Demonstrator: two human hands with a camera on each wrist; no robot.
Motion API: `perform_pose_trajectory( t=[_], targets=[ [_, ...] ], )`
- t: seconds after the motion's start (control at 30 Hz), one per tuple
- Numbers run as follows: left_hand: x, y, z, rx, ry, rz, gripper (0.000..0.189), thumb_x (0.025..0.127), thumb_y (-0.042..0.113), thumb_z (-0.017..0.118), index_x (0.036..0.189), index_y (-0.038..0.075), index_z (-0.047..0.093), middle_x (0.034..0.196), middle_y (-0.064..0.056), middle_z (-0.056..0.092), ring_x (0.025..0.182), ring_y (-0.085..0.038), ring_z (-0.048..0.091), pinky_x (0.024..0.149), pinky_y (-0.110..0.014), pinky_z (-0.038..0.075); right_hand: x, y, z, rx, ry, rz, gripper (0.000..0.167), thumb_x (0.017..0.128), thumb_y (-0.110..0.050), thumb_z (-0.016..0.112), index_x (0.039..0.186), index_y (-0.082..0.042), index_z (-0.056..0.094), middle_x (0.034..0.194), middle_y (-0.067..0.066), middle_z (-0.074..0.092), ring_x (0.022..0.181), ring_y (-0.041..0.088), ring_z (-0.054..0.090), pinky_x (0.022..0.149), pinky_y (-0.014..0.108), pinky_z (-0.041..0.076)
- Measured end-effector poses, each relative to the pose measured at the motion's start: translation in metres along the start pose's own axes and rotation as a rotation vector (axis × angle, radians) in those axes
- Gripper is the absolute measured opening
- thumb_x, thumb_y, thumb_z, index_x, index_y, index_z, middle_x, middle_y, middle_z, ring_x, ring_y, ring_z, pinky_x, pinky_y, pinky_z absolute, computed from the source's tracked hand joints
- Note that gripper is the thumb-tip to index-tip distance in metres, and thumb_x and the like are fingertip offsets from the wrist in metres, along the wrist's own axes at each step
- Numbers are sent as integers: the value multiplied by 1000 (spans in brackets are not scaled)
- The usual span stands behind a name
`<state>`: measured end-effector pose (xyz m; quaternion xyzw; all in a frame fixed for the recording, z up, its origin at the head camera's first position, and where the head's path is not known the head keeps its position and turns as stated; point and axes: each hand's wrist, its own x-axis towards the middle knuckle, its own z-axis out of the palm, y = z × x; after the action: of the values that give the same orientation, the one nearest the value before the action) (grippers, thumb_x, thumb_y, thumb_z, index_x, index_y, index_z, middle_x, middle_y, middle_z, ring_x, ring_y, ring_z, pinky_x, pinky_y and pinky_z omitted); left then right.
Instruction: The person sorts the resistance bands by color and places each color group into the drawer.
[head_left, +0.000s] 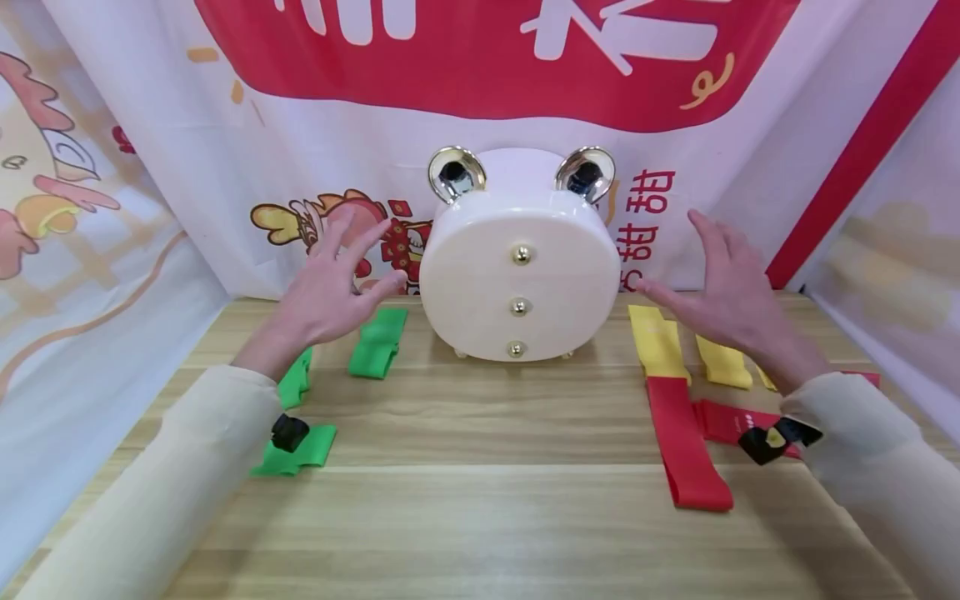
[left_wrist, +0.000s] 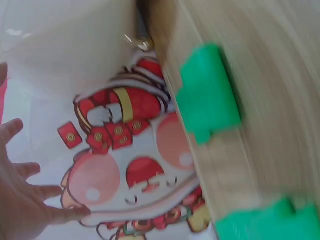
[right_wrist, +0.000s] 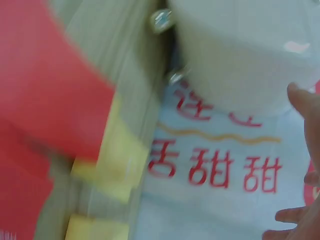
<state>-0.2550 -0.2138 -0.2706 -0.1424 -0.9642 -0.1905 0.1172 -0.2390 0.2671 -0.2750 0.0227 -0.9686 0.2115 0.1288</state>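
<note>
A glossy white rounded case (head_left: 480, 283) stands upright at the back of the table, with gold knobs (head_left: 519, 307) down its front and two shiny gold-rimmed discs (head_left: 457, 175) on top. My left hand (head_left: 330, 292) is raised at its left side, fingers spread, holding nothing. On the other side my right hand (head_left: 727, 292) is likewise spread and holds nothing; its thumb points toward the case. Green fabric strips (head_left: 377, 343) lie below and beside the left hand. Yellow strips (head_left: 660, 343) and red strips (head_left: 686, 442) lie beneath the right hand and forearm.
The wood-grain table (head_left: 480, 517) ends at a white cloth backdrop (head_left: 337, 142) with red lettering and cartoon prints, close behind the case. Printed cloth (head_left: 97, 200) also walls off the left side, and more cloth (head_left: 892, 250) hangs at the right.
</note>
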Motion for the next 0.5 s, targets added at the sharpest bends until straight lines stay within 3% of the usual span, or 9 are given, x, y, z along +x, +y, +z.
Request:
perform_pose_trajectory(
  t=[0.13, 0.23, 0.37, 0.5],
  targets=[
    [0, 13, 1, -268, 39, 17, 69, 103, 65, 53, 165, 46, 31, 181, 3, 12, 168, -39, 3, 120, -86, 11, -9, -19, -2, 143, 93, -4, 110, 87, -57, 80, 171, -31, 14, 174, 15, 26, 153, 45, 33, 106, 82, 43],
    [2, 25, 4, -450, 94, 40, 58, 105, 57, 56, 160, 45, 42, 176, 8, 27, 166, -27, 19, 126, -74, 24, -17, -36, -3, 229, 197, -17, 95, 91, -47, 79, 168, -27, 27, 167, 13, 39, 144, 39, 46, 107, 72, 50],
    [4, 44, 8, -658, 150, 47, 49, 107, 46, 59, 155, 38, 53, 169, 13, 42, 153, -17, 43, 122, -52, 45, -27, -61, -1, 358, 354, -35, 76, 93, -42, 79, 157, -21, 44, 151, 7, 55, 129, 25, 58, 103, 48, 58],
    [7, 65, 14, -811, 230, 12, 41, 108, 39, 62, 148, 31, 63, 162, 13, 52, 144, -16, 56, 119, -44, 49, -35, -86, 3, 501, 456, -64, 61, 92, -39, 81, 145, -20, 55, 134, 2, 65, 114, 12, 62, 89, 23, 55]
  ],
)
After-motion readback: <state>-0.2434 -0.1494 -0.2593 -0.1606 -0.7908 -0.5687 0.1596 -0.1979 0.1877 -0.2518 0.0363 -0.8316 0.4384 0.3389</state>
